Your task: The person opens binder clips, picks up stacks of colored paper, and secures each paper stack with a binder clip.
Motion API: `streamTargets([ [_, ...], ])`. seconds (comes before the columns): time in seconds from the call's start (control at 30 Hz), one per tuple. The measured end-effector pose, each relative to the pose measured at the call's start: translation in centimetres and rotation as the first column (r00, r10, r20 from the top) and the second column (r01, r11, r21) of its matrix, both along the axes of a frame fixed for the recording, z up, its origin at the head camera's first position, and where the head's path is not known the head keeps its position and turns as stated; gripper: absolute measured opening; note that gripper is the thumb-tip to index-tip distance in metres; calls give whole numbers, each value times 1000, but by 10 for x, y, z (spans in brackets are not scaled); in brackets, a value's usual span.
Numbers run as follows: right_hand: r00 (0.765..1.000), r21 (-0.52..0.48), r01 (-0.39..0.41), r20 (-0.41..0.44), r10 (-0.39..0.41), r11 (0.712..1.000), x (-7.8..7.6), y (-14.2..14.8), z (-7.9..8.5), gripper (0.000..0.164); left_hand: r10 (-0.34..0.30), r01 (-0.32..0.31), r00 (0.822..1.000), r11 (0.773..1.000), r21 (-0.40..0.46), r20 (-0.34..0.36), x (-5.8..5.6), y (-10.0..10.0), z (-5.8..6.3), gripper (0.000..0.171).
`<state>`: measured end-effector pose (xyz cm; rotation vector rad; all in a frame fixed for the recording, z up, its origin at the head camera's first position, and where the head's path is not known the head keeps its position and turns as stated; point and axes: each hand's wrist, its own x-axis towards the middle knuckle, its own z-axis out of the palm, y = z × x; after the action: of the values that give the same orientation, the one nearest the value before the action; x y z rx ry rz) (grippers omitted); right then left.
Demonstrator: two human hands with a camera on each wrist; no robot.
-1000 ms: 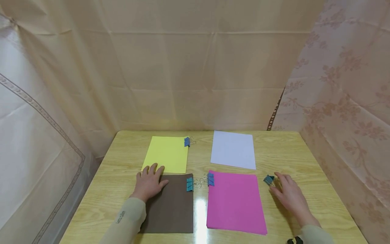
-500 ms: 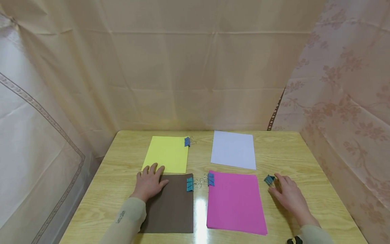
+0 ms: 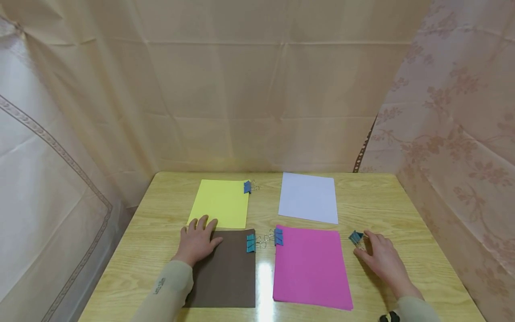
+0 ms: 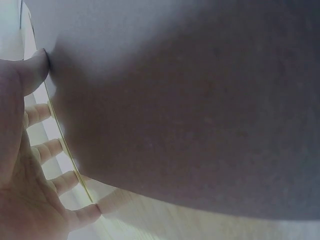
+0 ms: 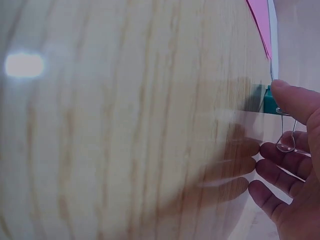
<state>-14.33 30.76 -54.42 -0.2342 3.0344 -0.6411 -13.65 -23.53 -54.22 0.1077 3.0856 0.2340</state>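
In the head view my left hand [image 3: 196,241] lies with fingers spread over the upper left corner of a dark brown paper stack [image 3: 225,277]. Its fingertips reach the lower edge of a yellow paper stack [image 3: 221,203]. A teal binder clip [image 3: 251,243] bites the brown stack's right edge. At the right, my right hand [image 3: 382,257] stands around the wire handles of a loose teal binder clip [image 3: 356,237], thumb and index finger apart. In the right wrist view, that clip [image 5: 270,101] is partly hidden by the thumb, and the other fingertips are near the tabletop.
A pink paper stack [image 3: 311,268] has a blue binder clip [image 3: 278,236] on its upper left edge. Another blue clip [image 3: 247,187] is on the yellow stack. White paper [image 3: 308,197] lies at the back right. The wooden table [image 3: 370,197] meets hanging curtains [image 3: 257,89].
My right thumb and index finger have spread slightly, and the loose clip has shifted a little to the right. My left hand has stayed in place.
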Motion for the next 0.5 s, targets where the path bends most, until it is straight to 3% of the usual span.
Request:
streamTargets([
  [0.5,1000,11,-13,-19,14,1000,0,0,0,72,3,-3,1000,1000,10,11,0,-1,0,62],
])
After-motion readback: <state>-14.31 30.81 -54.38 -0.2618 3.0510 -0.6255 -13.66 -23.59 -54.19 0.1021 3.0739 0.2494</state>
